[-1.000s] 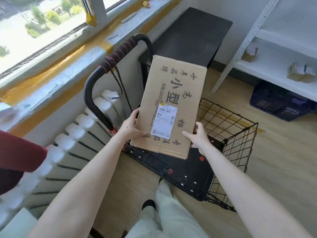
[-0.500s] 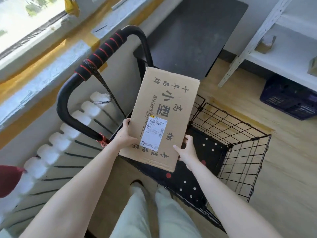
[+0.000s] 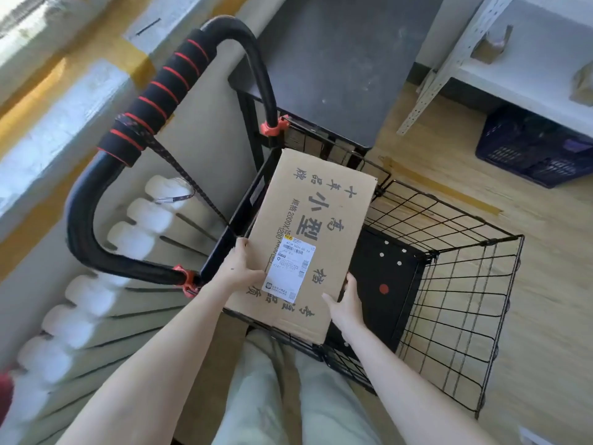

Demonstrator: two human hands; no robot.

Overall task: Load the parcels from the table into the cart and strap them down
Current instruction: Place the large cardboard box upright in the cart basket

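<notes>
Both forearms are reaching forward and down. I am holding the flat brown cardboard parcel with black printed characters and a white shipping label [image 3: 316, 226] between my two hands.

My left hand [image 3: 239, 271] is gripping its long edge at 9 o'clock, thumb lying on the top face beside the label. My right hand [image 3: 345, 301] is clasping the near corner at 4 o'clock, thumb on top, fingers wrapping the edge.

The parcel is lying slanted over the near left part of the black wire-mesh cart [image 3: 394, 303], its near end overhanging the rim. I cannot tell whether the far end is touching the cart floor.

The cart's black looped handle with red-ringed foam grip [image 3: 160, 94] is standing at 10 o'clock of the parcel, with a black strap [image 3: 189, 183] hanging from it. The dark rectangular table [image 3: 337, 59] is sitting at 12 o'clock.
</notes>
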